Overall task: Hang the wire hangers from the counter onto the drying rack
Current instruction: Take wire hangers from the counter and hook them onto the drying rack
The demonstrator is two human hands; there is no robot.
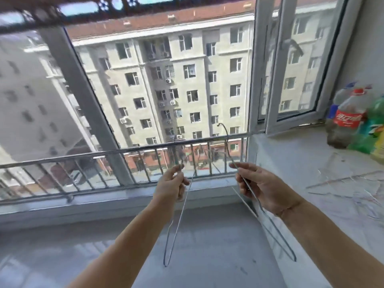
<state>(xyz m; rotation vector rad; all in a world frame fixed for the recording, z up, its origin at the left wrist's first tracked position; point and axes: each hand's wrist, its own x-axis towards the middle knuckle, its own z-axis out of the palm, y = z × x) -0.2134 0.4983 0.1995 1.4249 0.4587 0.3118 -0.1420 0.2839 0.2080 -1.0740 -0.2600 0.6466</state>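
Looking from head view: two wire hangers held in the air before the window, one per hand.
Left hand [172,185]: fingertips pinched on the neck of the left hanger [174,225]; body dangling below the grip, long axis near vertical; hook too blurred to trace.
Right hand [264,189]: fingers curled round the shoulder wire of the right hanger [275,229]; hook above the grip, reaching up and left; body trailing down and right past the wrist.
Drying rack [158,7]: probably the dark perforated bar across the top edge, blurred; well above both hooks.
Counter [291,159]: at right, further hangers [342,181] lying flat on it, bottles [349,119] at the back.
Readier hand, judged: right, hook already uppermost; needs a straight lift with the open side of the hook toward the bar.
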